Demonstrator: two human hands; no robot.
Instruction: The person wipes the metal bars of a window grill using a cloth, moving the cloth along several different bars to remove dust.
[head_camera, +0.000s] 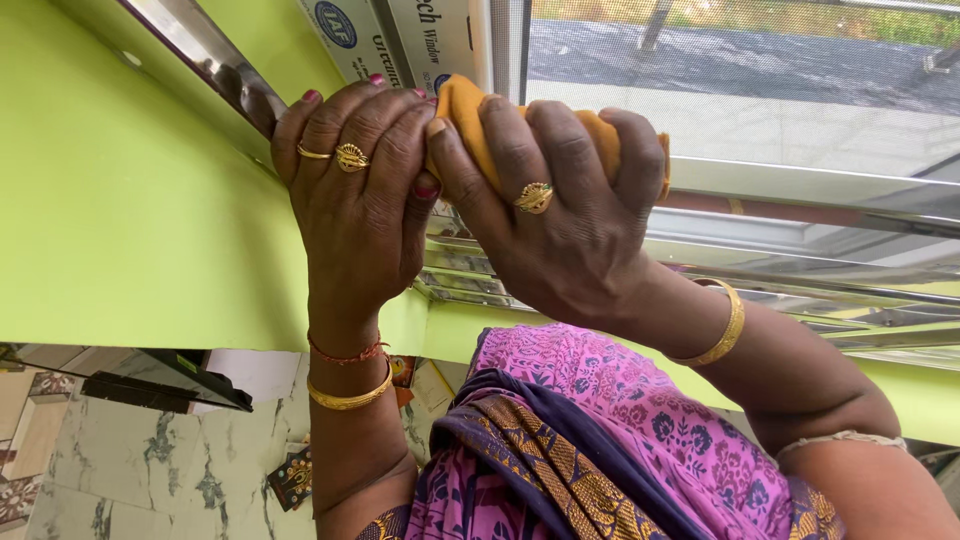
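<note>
Up close, head view: both hands are raised in front of a window, pressed together around one orange cloth.
Cloth (470, 120): bunched into a tight wad, only a strip of it showing between the fingers and at the right end near the window frame; it sits high and centre in the scene, in front of the window frame.
Right hand (560, 210): curled nearly shut around the cloth, fingers wrapped over the top and thumb pressed in from the left, so most of the cloth is hidden inside the fist; a gold ring shows on one finger and a gold bangle (722, 325) on the wrist.
Left hand (360, 190): just left of the right hand and touching it, fingers bent over at the top; whether it grips the cloth's left end or only braces against the other fist I cannot tell.
Why held so: judging by the tight two-handed fist, the cloth looks squeezed or gathered small.
Window frame (800, 185): metal rails run right behind the hands, with mesh and a paved yard beyond.
Green wall (130, 200): fills the left, just beside the left hand.
Clothing (600, 430): pink and purple patterned fabric lies near, below the wrists.
Floor (150, 460): marble-patterned tiles far below, lower left.
</note>
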